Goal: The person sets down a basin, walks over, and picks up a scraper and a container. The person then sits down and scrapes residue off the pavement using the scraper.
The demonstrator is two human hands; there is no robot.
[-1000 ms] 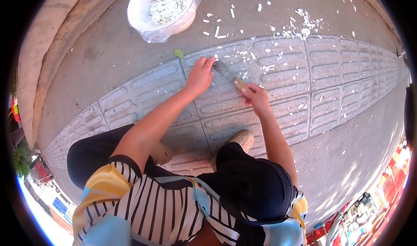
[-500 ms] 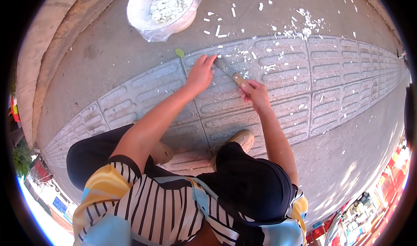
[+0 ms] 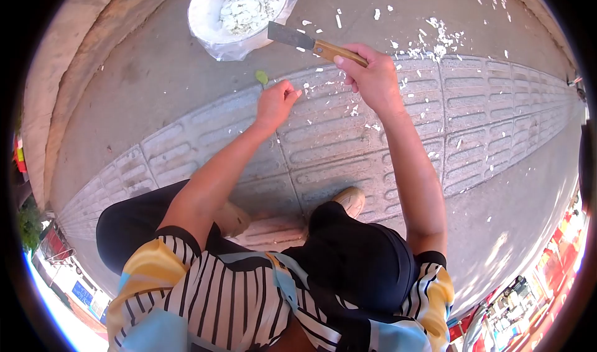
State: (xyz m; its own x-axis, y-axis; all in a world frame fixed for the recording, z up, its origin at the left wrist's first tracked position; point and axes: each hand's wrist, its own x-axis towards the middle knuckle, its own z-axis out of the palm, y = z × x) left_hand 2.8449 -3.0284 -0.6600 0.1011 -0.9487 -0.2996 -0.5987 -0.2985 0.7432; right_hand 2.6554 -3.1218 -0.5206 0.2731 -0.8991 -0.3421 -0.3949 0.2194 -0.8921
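My right hand (image 3: 377, 81) grips the wooden handle of a putty knife (image 3: 293, 37). The metal blade points left, raised near the right side of a white bucket (image 3: 198, 17) lined with clear plastic. White flakes (image 3: 247, 12) are piled inside that bucket. Lower down, my left hand (image 3: 275, 107) is closed with thumb and fingers pressed together over the ribbed paving; whether something small sits in the pinch, I cannot make out. A green leaf (image 3: 262, 77) lies on the ground just above the left hand.
Loose white chips (image 3: 439, 47) are scattered over the concrete and the ribbed tiles (image 3: 336, 143), thickest at upper right. A kerb (image 3: 74, 60) curves along the left. My shoe (image 3: 350, 201) rests on the tiles below the hands.
The right hand has lifted the putty knife up off the tiles, its blade now near the bucket. My left hand has drawn slightly back and down, away from the blade.
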